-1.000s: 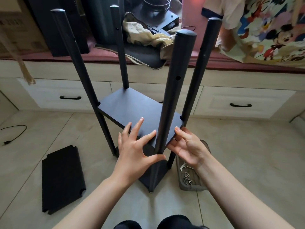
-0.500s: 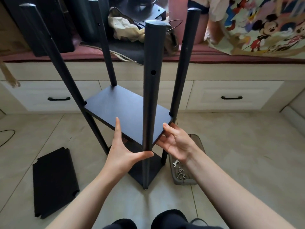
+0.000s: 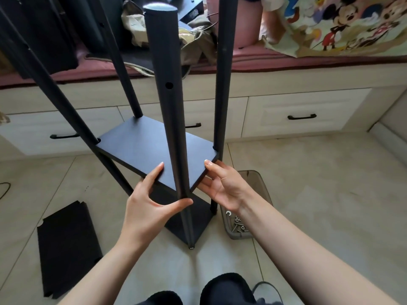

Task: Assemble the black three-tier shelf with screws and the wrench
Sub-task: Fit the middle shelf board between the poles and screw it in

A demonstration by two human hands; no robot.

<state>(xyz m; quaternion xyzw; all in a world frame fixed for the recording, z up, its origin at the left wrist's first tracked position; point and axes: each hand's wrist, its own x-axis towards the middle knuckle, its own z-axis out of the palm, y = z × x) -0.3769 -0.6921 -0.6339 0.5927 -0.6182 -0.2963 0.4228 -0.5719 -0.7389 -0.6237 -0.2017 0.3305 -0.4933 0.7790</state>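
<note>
Black three-tier shelf frame [image 3: 141, 150], half built, standing on the pale tiled floor [image 3: 308, 194] just ahead of the knees: four round black metal posts upright, a flat black rectangular middle board [image 3: 136, 148] set between them, a bottom board [image 3: 198, 219] near floor level beneath it. Nearest black post [image 3: 169, 111] rising toward the camera, rounded cap on top, one open screw hole [image 3: 169, 85] partway down its face. Left hand [image 3: 147, 208] at the near corner of the middle board, fingers straight along the top of the front edge, thumb stretched across to touch the nearest post, nothing wrapped tight. Right hand [image 3: 224, 186] on the other side of that post, thumb lying on the board's right edge, other fingers reaching underneath, palm turned up and spread loosely. Third black board [image 3: 66, 247], notched at the corners, flat on the tiles to the left, well apart from the frame. Grey translucent plastic tray [image 3: 262, 183] on the floor just right of the frame, partly under the right wrist, holding loose silver screws [image 3: 239, 225] and washers. White drawer fronts [image 3: 304, 113] with black handles behind.
</note>
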